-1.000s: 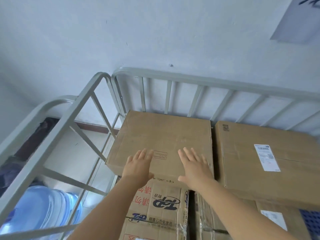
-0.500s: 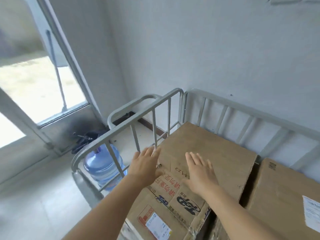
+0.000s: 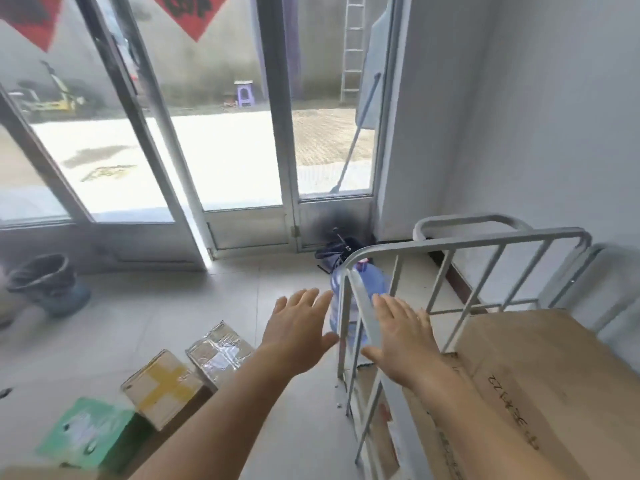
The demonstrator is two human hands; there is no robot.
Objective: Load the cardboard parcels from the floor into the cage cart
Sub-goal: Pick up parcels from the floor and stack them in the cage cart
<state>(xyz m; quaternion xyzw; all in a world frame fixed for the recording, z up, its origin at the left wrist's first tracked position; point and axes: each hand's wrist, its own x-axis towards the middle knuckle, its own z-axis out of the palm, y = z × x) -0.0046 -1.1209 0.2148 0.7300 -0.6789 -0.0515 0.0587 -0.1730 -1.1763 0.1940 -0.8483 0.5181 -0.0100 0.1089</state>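
hands are between loads: our left hand (image 3: pixel 298 329) and right hand (image 3: pixel 401 336) hover flat and spread, holding nothing, near the cage cart (image 3: pixel 460 242). next we reach down left for the yellow-taped parcel (image 3: pixel 162 386).

The cage cart's barred side rail (image 3: pixel 464 244) stands between the stacked cardboard (image 3: pixel 540 368) and the floor parcels (image 3: pixel 162 386). Bare tile (image 3: pixel 194 306) lies open left of the rail; a water bottle (image 3: pixel 360 289) stands just beyond it.
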